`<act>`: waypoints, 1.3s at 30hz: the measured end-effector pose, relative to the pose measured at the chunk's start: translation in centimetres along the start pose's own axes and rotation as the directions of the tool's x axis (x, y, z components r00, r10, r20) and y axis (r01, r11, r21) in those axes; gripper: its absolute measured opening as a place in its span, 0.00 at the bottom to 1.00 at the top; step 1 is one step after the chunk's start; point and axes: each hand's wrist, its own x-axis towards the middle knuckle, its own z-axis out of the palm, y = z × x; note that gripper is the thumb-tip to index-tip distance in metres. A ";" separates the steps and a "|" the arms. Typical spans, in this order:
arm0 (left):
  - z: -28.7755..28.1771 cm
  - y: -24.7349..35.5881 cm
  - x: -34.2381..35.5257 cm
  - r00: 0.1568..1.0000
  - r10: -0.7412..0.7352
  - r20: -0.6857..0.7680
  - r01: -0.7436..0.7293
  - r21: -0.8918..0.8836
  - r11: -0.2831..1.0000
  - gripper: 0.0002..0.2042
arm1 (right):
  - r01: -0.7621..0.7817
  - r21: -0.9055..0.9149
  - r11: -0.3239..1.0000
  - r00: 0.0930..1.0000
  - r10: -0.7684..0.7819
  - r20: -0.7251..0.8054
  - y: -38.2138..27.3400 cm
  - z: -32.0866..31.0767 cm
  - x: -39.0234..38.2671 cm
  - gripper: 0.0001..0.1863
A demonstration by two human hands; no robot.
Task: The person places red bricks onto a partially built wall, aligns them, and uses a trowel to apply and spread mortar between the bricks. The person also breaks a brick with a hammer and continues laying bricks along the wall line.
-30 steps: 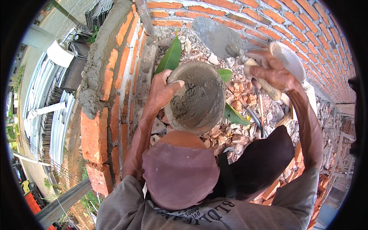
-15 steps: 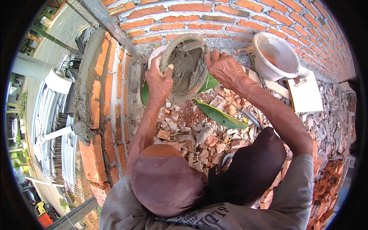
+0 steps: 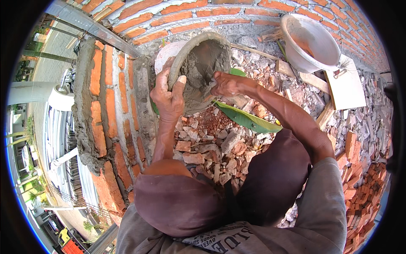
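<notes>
Above the brick rubble (image 3: pixel 211 135), the left hand (image 3: pixel 169 99) grips a tilted mortar bowl (image 3: pixel 198 63), fingers clamped over its rim. The right hand (image 3: pixel 228 84) is closed inside it, scraping; whether it holds a tool I cannot tell. Little mortar remains, so the emptying looks nearly done.

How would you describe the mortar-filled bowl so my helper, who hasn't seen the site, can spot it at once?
Start at the brick wall on the left and follow it to the corner above the rubble. There the left hand grips the rim of the bowl while the right hand reaches inside. Unlike the clean white basin to the right, it is tilted, grey and caked with wet mortar.
</notes>
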 end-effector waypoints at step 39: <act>-0.1 0.6 3.4 0.979 -0.174 -0.110 0.154 -0.169 0.974 0.17 | -0.763 0.191 -0.618 0.611 -0.591 0.527 8.4 5.2 -2.6 0.04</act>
